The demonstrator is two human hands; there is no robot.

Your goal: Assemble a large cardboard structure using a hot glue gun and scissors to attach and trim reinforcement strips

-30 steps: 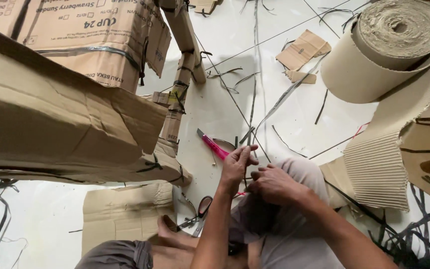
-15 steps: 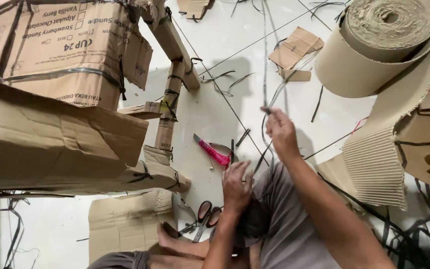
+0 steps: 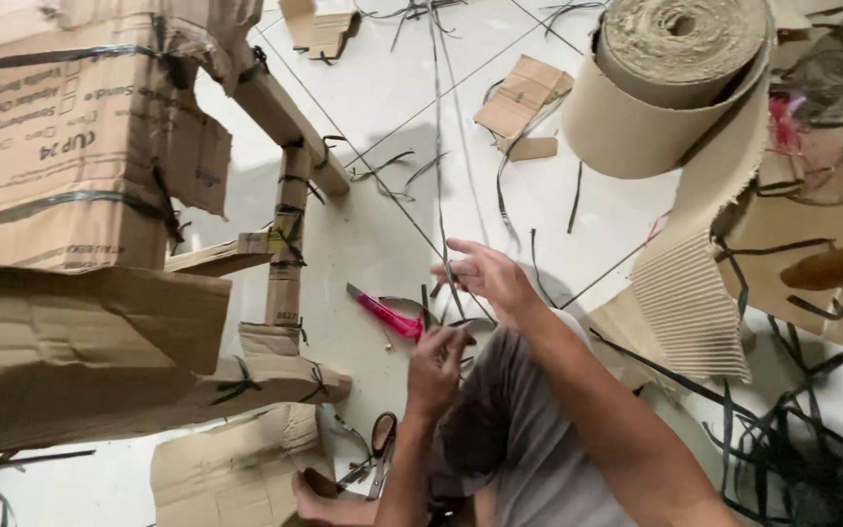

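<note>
While the right hand [image 3: 485, 278] is pinching a black plastic strap [image 3: 438, 146] in its fingers, the left hand [image 3: 436, 366] is grasping its lower end above the pink utility knife [image 3: 387, 314].

One corrugated roll [image 3: 680, 83], one pink cutter [image 3: 387, 314], one scissors [image 3: 380, 447] — two hands [image 3: 488, 276].

Cardboard roll [image 3: 680, 83] (right side) cut off

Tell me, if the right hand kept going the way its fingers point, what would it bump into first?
Probably the dark strap that the right hand already touches. Beyond it lies bare floor, then the cardboard frame; depth is unclear.
</note>
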